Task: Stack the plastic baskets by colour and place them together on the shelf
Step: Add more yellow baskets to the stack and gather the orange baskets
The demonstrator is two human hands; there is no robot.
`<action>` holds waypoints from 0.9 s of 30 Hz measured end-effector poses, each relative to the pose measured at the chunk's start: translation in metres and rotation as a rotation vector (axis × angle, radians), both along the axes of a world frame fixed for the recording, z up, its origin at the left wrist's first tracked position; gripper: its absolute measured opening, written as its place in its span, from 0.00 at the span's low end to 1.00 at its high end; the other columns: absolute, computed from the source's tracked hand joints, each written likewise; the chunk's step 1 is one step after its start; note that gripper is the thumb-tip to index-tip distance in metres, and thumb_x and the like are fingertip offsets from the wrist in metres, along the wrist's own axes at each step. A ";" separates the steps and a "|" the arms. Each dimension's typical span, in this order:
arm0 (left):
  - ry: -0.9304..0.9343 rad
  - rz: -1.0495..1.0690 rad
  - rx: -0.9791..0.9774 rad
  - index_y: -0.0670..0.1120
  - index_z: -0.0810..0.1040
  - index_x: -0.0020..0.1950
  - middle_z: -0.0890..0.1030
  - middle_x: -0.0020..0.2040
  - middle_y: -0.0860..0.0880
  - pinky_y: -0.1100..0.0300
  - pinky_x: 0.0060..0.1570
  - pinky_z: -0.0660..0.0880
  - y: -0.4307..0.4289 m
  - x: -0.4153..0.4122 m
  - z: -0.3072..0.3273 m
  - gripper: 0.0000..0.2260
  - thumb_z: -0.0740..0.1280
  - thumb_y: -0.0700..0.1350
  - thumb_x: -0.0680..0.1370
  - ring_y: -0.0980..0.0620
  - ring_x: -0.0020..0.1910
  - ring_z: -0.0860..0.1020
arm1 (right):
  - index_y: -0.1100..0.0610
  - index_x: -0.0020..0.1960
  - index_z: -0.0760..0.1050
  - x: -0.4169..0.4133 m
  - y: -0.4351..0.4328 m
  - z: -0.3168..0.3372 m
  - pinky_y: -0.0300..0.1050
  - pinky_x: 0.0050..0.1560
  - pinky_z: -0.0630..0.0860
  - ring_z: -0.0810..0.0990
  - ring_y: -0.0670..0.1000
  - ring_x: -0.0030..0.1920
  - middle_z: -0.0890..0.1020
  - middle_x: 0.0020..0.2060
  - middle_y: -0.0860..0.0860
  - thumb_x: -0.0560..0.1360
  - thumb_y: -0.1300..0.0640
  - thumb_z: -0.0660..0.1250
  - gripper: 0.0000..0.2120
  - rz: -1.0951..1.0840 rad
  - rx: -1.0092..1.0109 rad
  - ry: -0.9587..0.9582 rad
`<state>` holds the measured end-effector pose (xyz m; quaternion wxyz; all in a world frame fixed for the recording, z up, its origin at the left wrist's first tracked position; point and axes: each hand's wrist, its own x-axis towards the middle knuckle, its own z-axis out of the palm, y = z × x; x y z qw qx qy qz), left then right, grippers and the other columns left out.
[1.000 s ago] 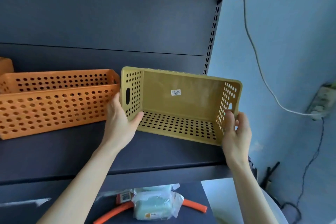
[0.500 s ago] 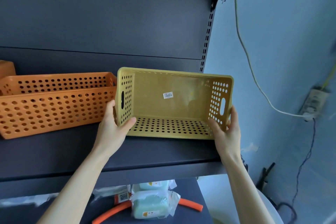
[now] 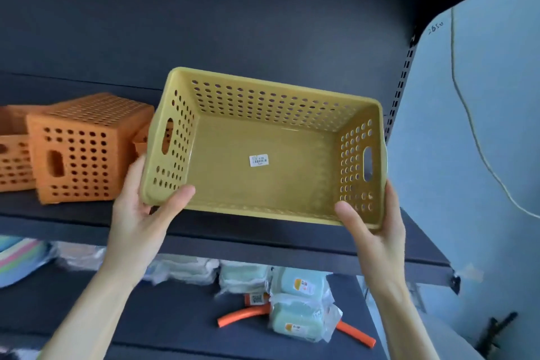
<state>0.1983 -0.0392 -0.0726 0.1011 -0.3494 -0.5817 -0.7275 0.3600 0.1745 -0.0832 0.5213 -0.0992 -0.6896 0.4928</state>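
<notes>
Two dark shelf boards in view, upper shelf (image 3: 73, 213) carrying the baskets, lower shelf (image 3: 175, 316) below it. Up front, one yellow basket (image 3: 263, 178) held clear of the upper shelf, tipped so the open top faces the camera, white sticker (image 3: 259, 160) stuck on the inside of the bottom. Left of it, resting on the upper shelf, an orange basket (image 3: 79, 155) lying over on its side, with another orange basket (image 3: 13, 155) just behind, partly cut off by the frame edge. Gripping the yellow basket at its near corners: left hand (image 3: 140, 213) with thumb hooked inside the rim, right hand (image 3: 377, 228) same deal, thumb inside, other digits wrapped outside. Down on the lower shelf, some wrapped mint-green packs (image 3: 298, 318) lying over an orange tube (image 3: 242, 317).
</notes>
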 end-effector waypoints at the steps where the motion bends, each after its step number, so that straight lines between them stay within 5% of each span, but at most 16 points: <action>1: -0.003 0.009 0.008 0.59 0.70 0.61 0.79 0.58 0.56 0.73 0.51 0.72 -0.016 -0.003 0.002 0.24 0.68 0.45 0.68 0.62 0.58 0.76 | 0.46 0.67 0.68 -0.005 -0.014 0.002 0.30 0.49 0.74 0.80 0.43 0.54 0.81 0.55 0.42 0.62 0.44 0.71 0.34 0.024 -0.003 0.013; 6: -0.021 -0.002 0.067 0.52 0.65 0.69 0.74 0.65 0.50 0.72 0.53 0.72 -0.111 -0.021 -0.008 0.32 0.68 0.41 0.66 0.60 0.62 0.74 | 0.47 0.72 0.60 -0.045 -0.103 0.000 0.27 0.48 0.73 0.79 0.37 0.53 0.77 0.57 0.32 0.63 0.52 0.77 0.43 0.112 0.000 0.084; 8: -0.022 0.001 0.075 0.54 0.64 0.69 0.74 0.65 0.52 0.71 0.53 0.73 -0.160 -0.031 -0.012 0.33 0.73 0.47 0.67 0.61 0.62 0.74 | 0.48 0.73 0.60 -0.066 -0.149 -0.005 0.28 0.49 0.74 0.78 0.35 0.54 0.75 0.55 0.26 0.64 0.53 0.78 0.43 0.142 0.007 0.098; 10: -0.022 0.022 0.046 0.56 0.64 0.69 0.75 0.64 0.54 0.70 0.53 0.74 -0.212 -0.043 -0.012 0.35 0.76 0.53 0.66 0.61 0.62 0.74 | 0.45 0.72 0.60 -0.088 -0.196 -0.011 0.39 0.58 0.75 0.75 0.41 0.62 0.73 0.63 0.32 0.61 0.46 0.78 0.45 0.164 0.024 0.091; 14: 0.002 0.117 0.015 0.45 0.62 0.71 0.79 0.58 0.56 0.72 0.48 0.74 -0.303 -0.070 -0.015 0.32 0.67 0.38 0.69 0.63 0.56 0.77 | 0.40 0.72 0.58 -0.126 -0.280 -0.020 0.56 0.67 0.69 0.67 0.45 0.70 0.67 0.69 0.38 0.57 0.36 0.76 0.49 0.214 0.064 0.075; 18: 0.056 0.232 -0.051 0.47 0.65 0.69 0.78 0.58 0.56 0.72 0.52 0.73 -0.380 -0.108 -0.010 0.30 0.73 0.39 0.70 0.64 0.56 0.77 | 0.48 0.72 0.59 -0.170 -0.344 -0.010 0.34 0.58 0.73 0.71 0.40 0.65 0.69 0.65 0.37 0.57 0.45 0.77 0.48 0.254 0.051 0.133; 21: 0.087 0.325 -0.056 0.47 0.67 0.67 0.78 0.58 0.57 0.72 0.52 0.73 -0.426 -0.143 -0.001 0.33 0.72 0.51 0.64 0.64 0.56 0.76 | 0.51 0.71 0.60 -0.215 -0.382 0.005 0.35 0.52 0.76 0.77 0.43 0.58 0.73 0.58 0.30 0.59 0.47 0.76 0.45 0.312 0.054 0.169; 23: 0.090 0.412 -0.032 0.49 0.68 0.66 0.78 0.55 0.61 0.73 0.51 0.72 -0.449 -0.168 0.004 0.30 0.72 0.49 0.66 0.67 0.55 0.76 | 0.53 0.72 0.59 -0.247 -0.406 0.013 0.33 0.51 0.76 0.77 0.42 0.58 0.73 0.56 0.27 0.61 0.48 0.77 0.45 0.342 0.077 0.169; 27: 0.104 0.502 -0.010 0.52 0.65 0.67 0.74 0.58 0.62 0.74 0.52 0.70 -0.490 -0.220 0.014 0.28 0.72 0.53 0.70 0.71 0.55 0.73 | 0.51 0.73 0.57 -0.317 -0.451 0.022 0.39 0.56 0.77 0.77 0.46 0.60 0.74 0.61 0.36 0.64 0.48 0.77 0.45 0.368 0.100 0.192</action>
